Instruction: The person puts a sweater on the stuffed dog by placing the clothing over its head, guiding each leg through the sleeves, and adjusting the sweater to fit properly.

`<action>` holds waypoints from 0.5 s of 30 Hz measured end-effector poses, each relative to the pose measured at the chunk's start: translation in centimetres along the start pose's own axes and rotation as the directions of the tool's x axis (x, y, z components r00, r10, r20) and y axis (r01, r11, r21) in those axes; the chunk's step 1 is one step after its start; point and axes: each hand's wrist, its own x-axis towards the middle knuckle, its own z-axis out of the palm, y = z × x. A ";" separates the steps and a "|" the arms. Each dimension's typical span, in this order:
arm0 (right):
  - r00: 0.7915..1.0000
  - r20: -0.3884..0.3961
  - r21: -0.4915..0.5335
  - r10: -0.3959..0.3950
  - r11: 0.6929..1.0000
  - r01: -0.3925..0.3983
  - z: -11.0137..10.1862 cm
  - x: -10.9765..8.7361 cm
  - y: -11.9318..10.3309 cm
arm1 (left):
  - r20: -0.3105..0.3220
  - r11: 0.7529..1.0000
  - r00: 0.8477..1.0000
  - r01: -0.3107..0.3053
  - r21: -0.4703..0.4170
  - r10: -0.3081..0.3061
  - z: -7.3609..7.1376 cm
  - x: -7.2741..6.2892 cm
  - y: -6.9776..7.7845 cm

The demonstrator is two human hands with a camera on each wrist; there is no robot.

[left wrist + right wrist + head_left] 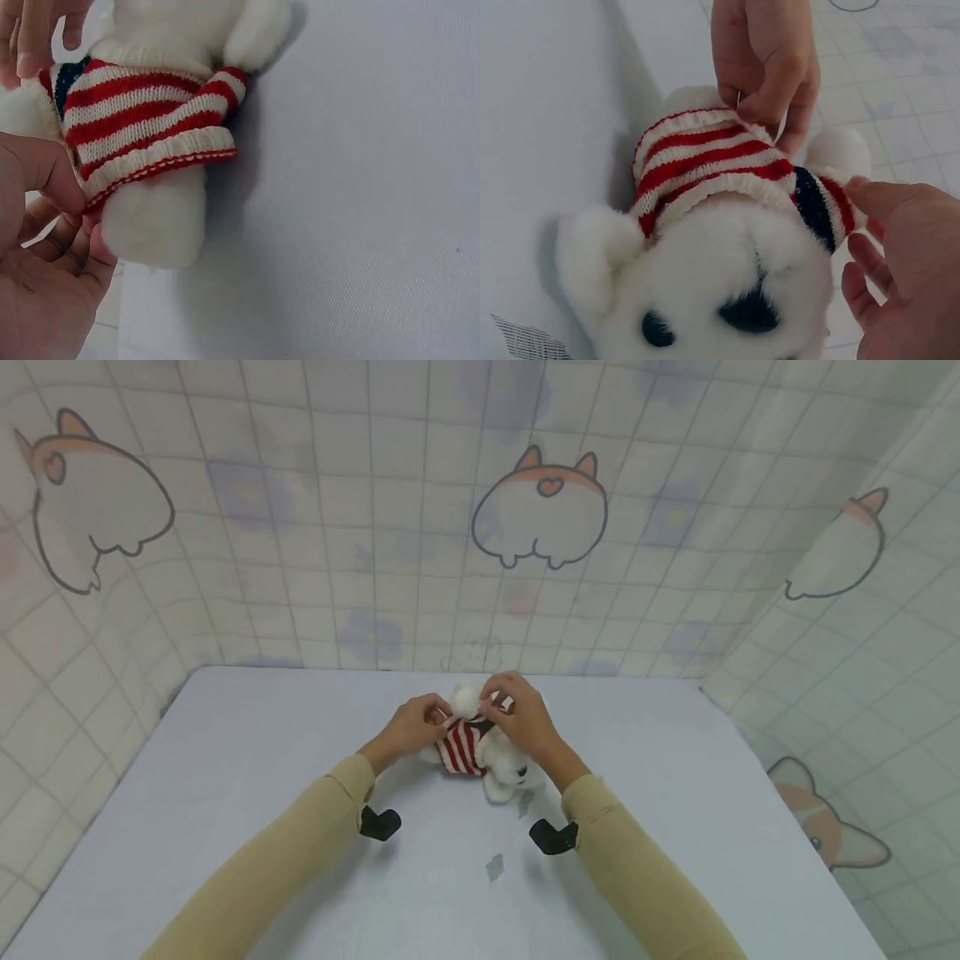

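A white plush bear (508,758) lies on the table, wearing a knitted sweater (142,112) with red and white stripes and a dark blue patch. My left hand (411,724) pinches the sweater's lower hem between thumb and fingers, beside the bear's leg (161,221). At the other end of the garment, my right hand (922,255) pinches the edge of a striped sleeve, around the bear's raised arm (840,150). The bear's face, with a black nose (751,311) and a dark eye (658,328), points toward the near right in the head view.
The white table (300,718) meets a hanging tiled-pattern cloth (420,527) with cartoon animals at the back and sides. Small grey patches (495,867) mark the tabletop near me. Black wrist-worn pieces (381,823) stick out below both sleeves.
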 end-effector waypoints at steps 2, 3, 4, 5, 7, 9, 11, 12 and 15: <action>0.998 0.039 -0.034 0.040 0.999 -0.039 0.1 0.0 -0.1 | -0.002 1.000 1.000 -0.002 0.002 0.002 0.1 0.0 -0.2; 0.995 0.067 -0.048 0.075 0.996 -0.072 0.2 -0.1 -0.1 | -0.001 1.000 1.000 -0.003 0.003 0.003 0.2 0.0 -0.3; 0.989 0.099 -0.062 0.113 0.992 -0.107 0.3 -0.2 0.0 | 0.000 1.000 1.000 -0.005 0.004 0.005 0.3 0.0 -0.5; 0.980 0.133 -0.084 0.150 0.987 -0.139 0.4 -0.3 0.0 | -0.001 1.000 1.000 -0.003 0.005 0.003 0.3 0.0 -0.5; 0.958 0.192 -0.122 0.212 0.974 -0.190 0.5 -0.4 0.2 | -0.001 1.000 1.000 -0.008 0.009 0.008 0.4 -0.1 -0.7; 0.942 0.221 -0.155 0.254 0.962 -0.224 0.6 -0.4 0.2 | -0.004 1.000 1.000 -0.016 0.016 0.016 0.4 -0.1 -0.7; 0.932 0.232 -0.172 0.277 0.955 -0.241 0.5 -0.4 0.1 | -0.011 1.000 1.000 -0.023 0.011 0.023 0.4 -0.2 -0.5; 0.930 0.234 -0.174 0.284 0.953 -0.247 0.4 -0.5 0.0 | -0.015 1.000 1.000 -0.027 0.010 0.027 0.4 -0.3 -0.4; 0.924 0.248 -0.193 0.292 0.949 -0.248 0.1 -0.8 -0.3 | -0.028 1.000 0.999 -0.030 0.000 0.030 0.2 -0.5 0.0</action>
